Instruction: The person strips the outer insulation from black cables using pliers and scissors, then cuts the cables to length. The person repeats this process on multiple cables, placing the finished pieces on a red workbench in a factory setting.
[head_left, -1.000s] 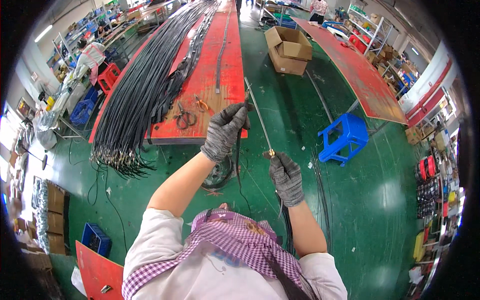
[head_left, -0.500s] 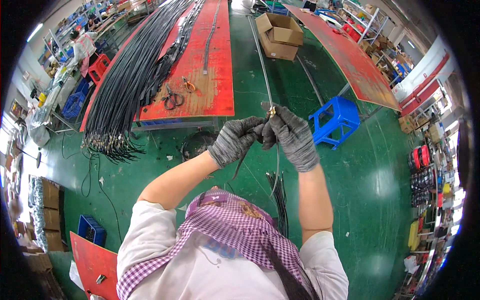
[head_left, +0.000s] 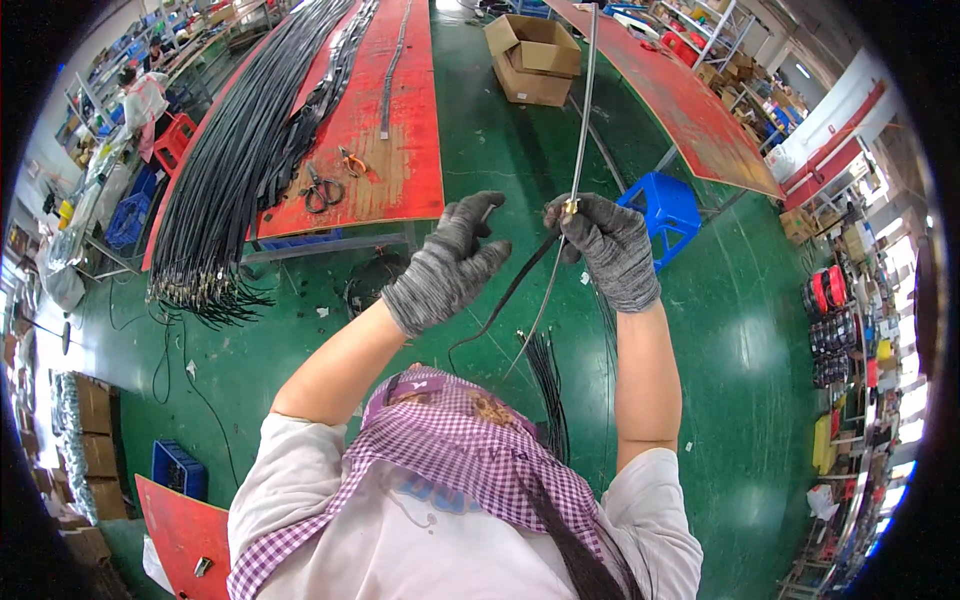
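Observation:
My right hand (head_left: 622, 262), in a grey knit glove, pinches a small brass-coloured fitting (head_left: 571, 207) between thumb and fingers. A long, thin silver-grey tube (head_left: 584, 110) runs up from the fitting, and a thin grey length hangs below it. From the same grip a black flat strip or sleeve (head_left: 508, 298) droops down to the left. Apart from these, my left hand (head_left: 445, 265) is raised in a matching glove, its thumb and fingers spread. By its fingertips shows a small pale sliver that I cannot make out.
A red table (head_left: 405, 190) at left carries a bundle of black hoses (head_left: 240, 150), scissors (head_left: 322, 190) and orange-handled pliers (head_left: 352, 162). A blue stool (head_left: 668, 215) stands beyond my right hand. An open carton (head_left: 535, 75) sits farther off. More black hoses (head_left: 547, 390) hang close to me.
My left hand has come away from the fitting, moved left and opened. The right hand has shifted slightly right, still gripping the fitting, and the tube now leans right. The whole view has shifted a little.

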